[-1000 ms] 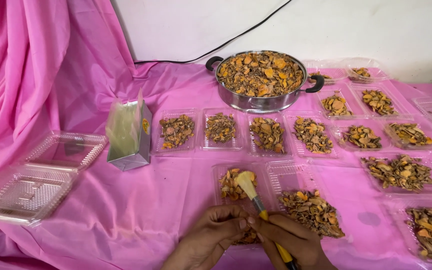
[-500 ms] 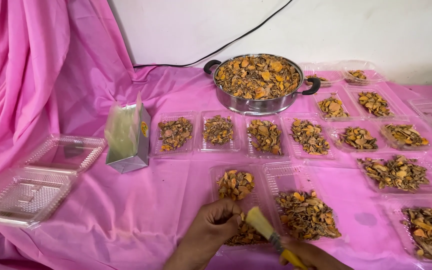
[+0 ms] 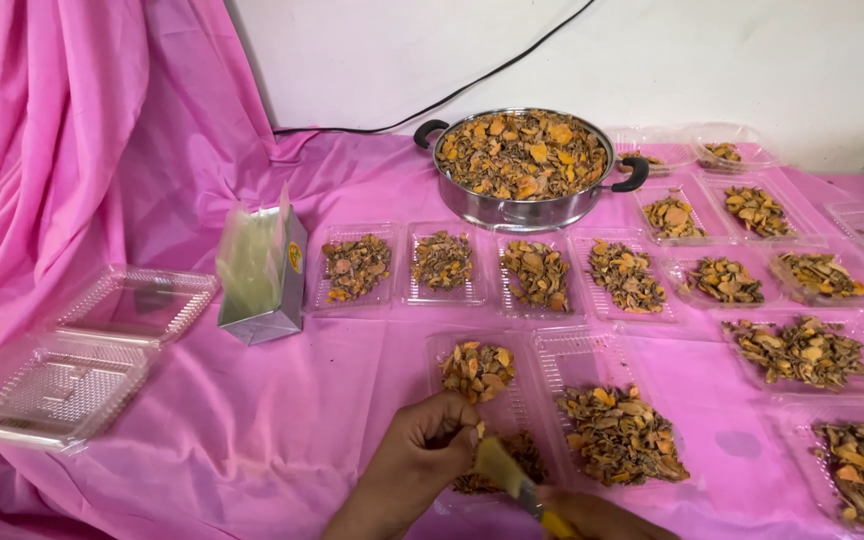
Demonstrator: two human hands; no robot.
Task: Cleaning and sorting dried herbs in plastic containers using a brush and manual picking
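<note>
My left hand is at the bottom centre, fingers pinched on a small orange-brown dried piece over a clear plastic tray holding dried pieces. My right hand is mostly cut off by the bottom edge and grips a brush with a yellow handle, its pale bristles touching the piece at my left fingertips. Right of them lies a second tray heaped with dried pieces.
A steel pan full of dried pieces stands at the back. Several filled clear trays lie in rows across the pink cloth. A carton with plastic bags stands left; empty clamshell boxes at far left.
The brush has come down from upright over the tray to a low tilt at my left fingertips. My right hand has slid lower, mostly out of view.
</note>
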